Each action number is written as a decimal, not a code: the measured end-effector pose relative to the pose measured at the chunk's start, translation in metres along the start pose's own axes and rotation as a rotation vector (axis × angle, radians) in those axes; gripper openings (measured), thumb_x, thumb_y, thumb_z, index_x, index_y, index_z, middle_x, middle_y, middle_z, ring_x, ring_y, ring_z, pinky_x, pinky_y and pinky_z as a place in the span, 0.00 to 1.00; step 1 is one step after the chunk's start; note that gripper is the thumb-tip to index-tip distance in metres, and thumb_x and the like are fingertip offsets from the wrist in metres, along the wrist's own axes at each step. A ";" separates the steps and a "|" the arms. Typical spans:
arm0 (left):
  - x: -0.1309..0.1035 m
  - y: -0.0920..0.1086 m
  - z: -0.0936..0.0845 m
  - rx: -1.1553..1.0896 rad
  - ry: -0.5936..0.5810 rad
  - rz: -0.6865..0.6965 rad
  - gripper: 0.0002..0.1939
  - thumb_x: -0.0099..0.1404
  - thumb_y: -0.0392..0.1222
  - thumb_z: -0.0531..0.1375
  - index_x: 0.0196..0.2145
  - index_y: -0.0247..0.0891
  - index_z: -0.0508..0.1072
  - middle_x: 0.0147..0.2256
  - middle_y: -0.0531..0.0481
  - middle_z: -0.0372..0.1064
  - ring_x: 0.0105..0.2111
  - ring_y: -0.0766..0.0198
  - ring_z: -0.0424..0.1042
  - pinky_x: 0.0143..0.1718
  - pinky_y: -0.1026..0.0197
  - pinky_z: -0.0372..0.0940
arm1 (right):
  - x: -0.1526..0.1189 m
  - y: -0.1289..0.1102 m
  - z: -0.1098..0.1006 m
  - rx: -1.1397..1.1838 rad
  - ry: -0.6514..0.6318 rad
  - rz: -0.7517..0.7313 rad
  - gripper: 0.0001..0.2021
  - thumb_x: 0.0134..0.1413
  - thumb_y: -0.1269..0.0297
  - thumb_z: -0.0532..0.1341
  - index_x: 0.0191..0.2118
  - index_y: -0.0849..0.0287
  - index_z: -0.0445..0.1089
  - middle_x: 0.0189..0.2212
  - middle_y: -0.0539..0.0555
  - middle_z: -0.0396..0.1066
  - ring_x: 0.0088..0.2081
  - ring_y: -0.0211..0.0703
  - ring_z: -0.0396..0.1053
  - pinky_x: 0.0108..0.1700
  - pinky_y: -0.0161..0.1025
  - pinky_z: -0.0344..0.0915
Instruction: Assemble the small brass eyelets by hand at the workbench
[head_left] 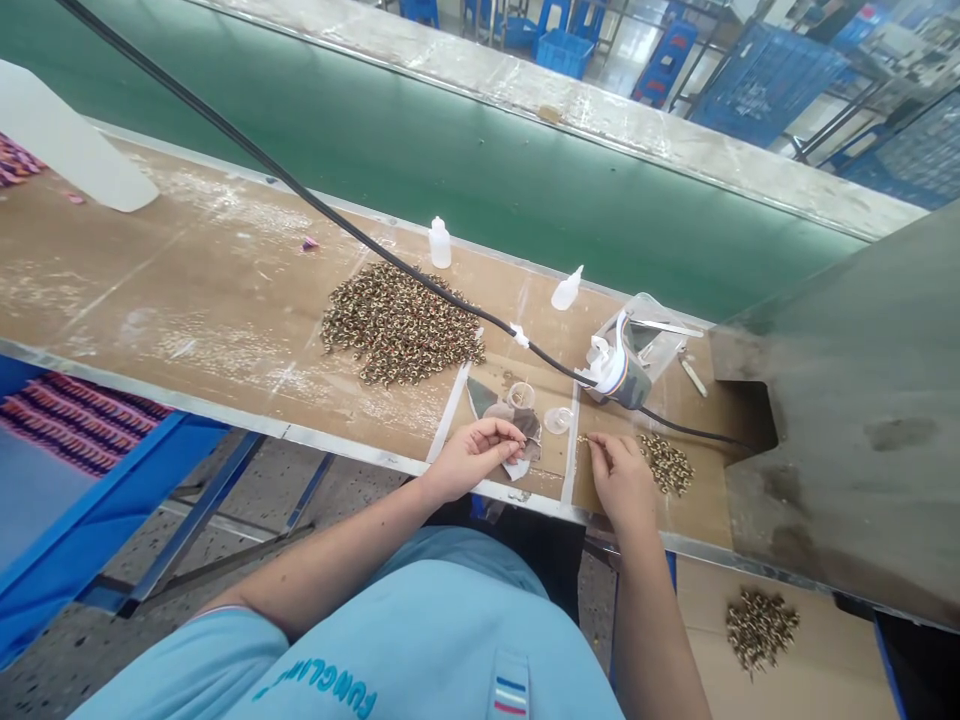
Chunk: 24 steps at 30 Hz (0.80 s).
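My left hand (480, 455) is closed in a pinch above a dark, crumpled cloth (528, 428) at the table's front edge. Whatever sits between its fingertips is too small to make out. To its right, my right hand (624, 482) pinches a tiny gold-coloured piece (583, 438) between thumb and forefinger. Beside that hand lies a small pile of gold-and-dark metal pieces (667, 465). A small round clear cup (520, 396) with a thin stick in it stands just beyond the cloth, and a clear round lid (558, 420) lies between my hands.
A large heap of similar pieces (405, 325) covers the table's middle. Behind stand two white squeeze bottles (440, 245). A black cable (337, 215) crosses overhead to a clear plastic container (652, 345). A metal housing (847, 430) bounds the right; another pile (761, 628) lies on cardboard below.
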<state>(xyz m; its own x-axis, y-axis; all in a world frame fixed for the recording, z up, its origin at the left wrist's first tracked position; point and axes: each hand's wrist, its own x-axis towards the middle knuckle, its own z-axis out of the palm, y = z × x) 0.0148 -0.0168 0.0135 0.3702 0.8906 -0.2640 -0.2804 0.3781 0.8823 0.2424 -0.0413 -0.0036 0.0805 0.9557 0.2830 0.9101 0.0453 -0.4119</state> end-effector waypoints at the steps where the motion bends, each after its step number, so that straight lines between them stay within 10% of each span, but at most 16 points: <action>1: 0.000 0.000 0.000 0.003 -0.003 0.000 0.18 0.50 0.50 0.67 0.31 0.32 0.71 0.24 0.51 0.70 0.25 0.70 0.69 0.32 0.66 0.65 | 0.000 0.000 0.000 -0.014 -0.018 0.007 0.14 0.60 0.59 0.50 0.34 0.55 0.71 0.33 0.54 0.69 0.33 0.42 0.67 0.35 0.38 0.62; 24: -0.007 0.000 0.026 0.031 -0.100 -0.169 0.16 0.53 0.47 0.64 0.34 0.30 0.71 0.19 0.55 0.65 0.19 0.74 0.62 0.22 0.69 0.57 | -0.027 -0.059 0.007 0.692 -0.036 0.098 0.07 0.55 0.60 0.57 0.32 0.57 0.68 0.30 0.50 0.65 0.32 0.37 0.65 0.34 0.36 0.63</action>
<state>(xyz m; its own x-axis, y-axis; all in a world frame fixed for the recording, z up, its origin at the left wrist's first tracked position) 0.0353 -0.0295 0.0250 0.4966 0.7849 -0.3705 -0.1799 0.5107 0.8407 0.1834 -0.0677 0.0071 0.1246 0.9735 0.1918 0.4301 0.1212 -0.8946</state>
